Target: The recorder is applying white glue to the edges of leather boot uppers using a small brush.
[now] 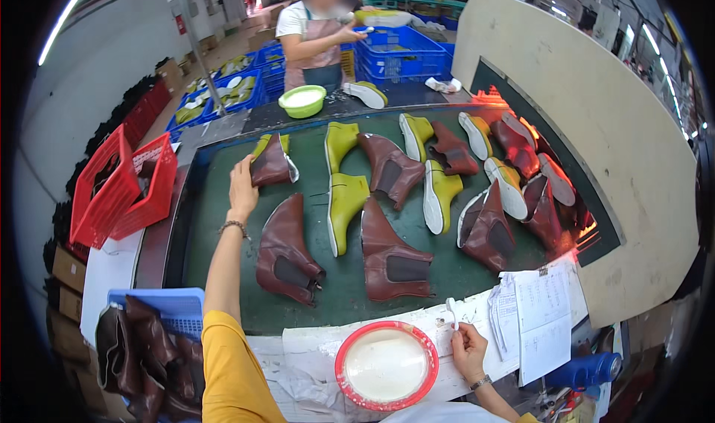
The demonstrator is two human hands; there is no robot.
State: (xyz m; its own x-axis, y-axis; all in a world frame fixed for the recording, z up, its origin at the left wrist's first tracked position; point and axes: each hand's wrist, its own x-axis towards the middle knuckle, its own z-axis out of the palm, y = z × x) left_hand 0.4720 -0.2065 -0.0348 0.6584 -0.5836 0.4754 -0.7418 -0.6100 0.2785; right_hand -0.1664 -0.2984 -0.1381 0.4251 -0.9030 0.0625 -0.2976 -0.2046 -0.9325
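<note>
My left hand [242, 188] reaches far onto the green belt [223, 259] and has its fingers closed on the edge of a brown leather boot upper [269, 168]. Behind that upper a yellow-green wedge-shaped shoe piece [261, 147] partly shows. Near the front edge, my right hand [469, 352] pinches a small white brush [452, 313], upright beside a red-rimmed bowl [387, 365] of white liquid. More brown boots with dark side panels, such as a boot [289, 252] and another boot [395, 252], lie on the belt among yellow-green pieces [347, 207] with white undersides.
At right, boots sit under a red-orange glow beside a large cream panel [566, 140]. Papers [540, 319] and a blue bottle [588, 371] are near right. Red crates [112, 192] and a blue basket [171, 304] flank the left. Across stands a person [316, 43] by a green bowl [302, 103].
</note>
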